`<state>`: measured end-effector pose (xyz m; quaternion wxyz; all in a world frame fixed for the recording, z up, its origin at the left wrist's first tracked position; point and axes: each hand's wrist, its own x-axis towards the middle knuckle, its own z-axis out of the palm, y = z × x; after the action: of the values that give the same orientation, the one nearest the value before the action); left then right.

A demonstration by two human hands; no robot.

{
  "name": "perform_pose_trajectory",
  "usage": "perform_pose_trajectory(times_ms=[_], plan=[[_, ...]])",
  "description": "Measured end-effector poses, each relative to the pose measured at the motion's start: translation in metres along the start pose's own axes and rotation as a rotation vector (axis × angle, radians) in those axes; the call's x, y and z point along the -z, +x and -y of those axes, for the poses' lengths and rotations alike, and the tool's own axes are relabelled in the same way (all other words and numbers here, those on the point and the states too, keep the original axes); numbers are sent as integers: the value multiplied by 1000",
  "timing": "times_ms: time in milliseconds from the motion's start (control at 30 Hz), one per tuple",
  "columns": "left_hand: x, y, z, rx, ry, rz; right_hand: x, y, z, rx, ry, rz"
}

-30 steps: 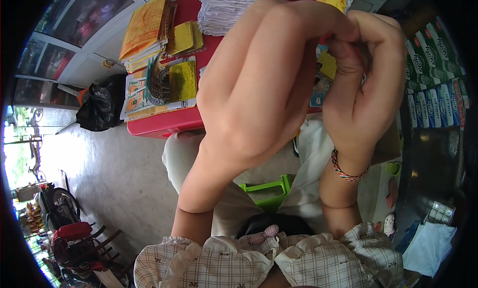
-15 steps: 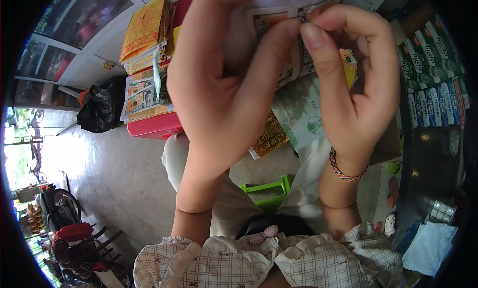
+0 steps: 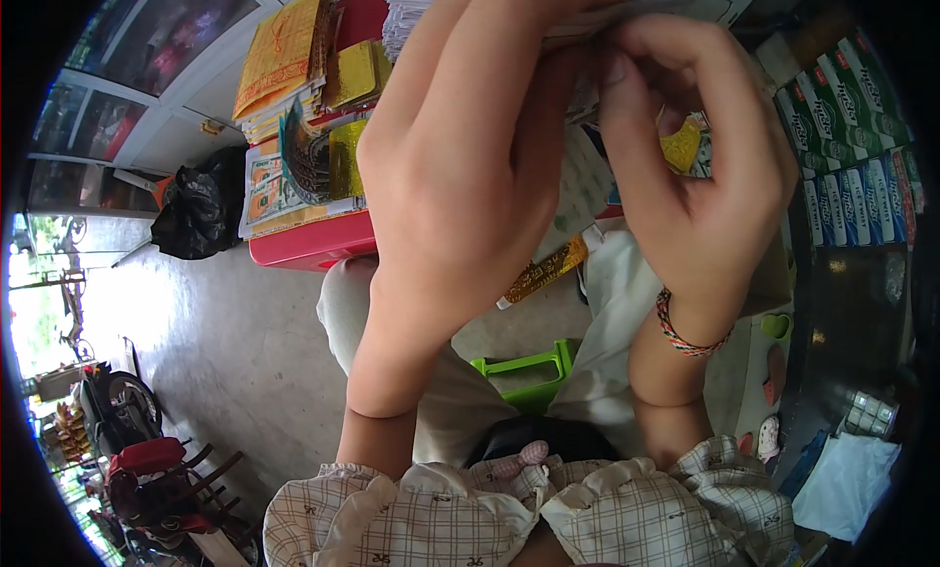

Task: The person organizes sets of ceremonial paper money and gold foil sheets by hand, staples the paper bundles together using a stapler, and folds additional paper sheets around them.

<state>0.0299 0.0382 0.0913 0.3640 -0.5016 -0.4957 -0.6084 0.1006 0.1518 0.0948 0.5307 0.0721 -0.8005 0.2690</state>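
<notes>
Both my hands are raised high in front of me, close together. My left hand (image 3: 470,165) curls round a bundle of printed paper notes (image 3: 627,11), whose pale edges show above the fingers. The left fingertips are hidden behind the hand. My right hand (image 3: 710,151), with a braided bracelet at the wrist, pinches thumb and forefinger together at the bundle's lower edge. What lies in that pinch is too dark to make out. Below the hands, partly covered, are a pale green printed sheet (image 3: 586,190) and a gold-patterned packet (image 3: 548,273).
At left, a red table (image 3: 304,253) bears yellow paper stacks (image 3: 279,58), banknote-like sheets (image 3: 264,190) and gold packets (image 3: 352,75). A black bag (image 3: 201,205) lies beyond. Between my legs is a green plastic stool (image 3: 534,376). Toothpaste boxes (image 3: 847,107) stand at right.
My left hand has rolled over, so its back now faces me and the bundle's printed face is turned away. My right hand stays pinched, slightly lower and further right.
</notes>
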Motion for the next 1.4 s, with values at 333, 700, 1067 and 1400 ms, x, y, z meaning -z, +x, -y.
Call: perform_pose_trajectory(times_ms=[333,700,1067,1400], plan=[[-1,-1,-1,75,-70,-10,-2,-4,-4,-69,133,80],[2,-2,-3,153,-139,-26,4,-3,-6,-450,567,210],[2,-1,-3,229,-214,-42,2,0,8,-571,865,144],[6,-2,-6,301,-285,-54,5,2,12,-787,798,207]])
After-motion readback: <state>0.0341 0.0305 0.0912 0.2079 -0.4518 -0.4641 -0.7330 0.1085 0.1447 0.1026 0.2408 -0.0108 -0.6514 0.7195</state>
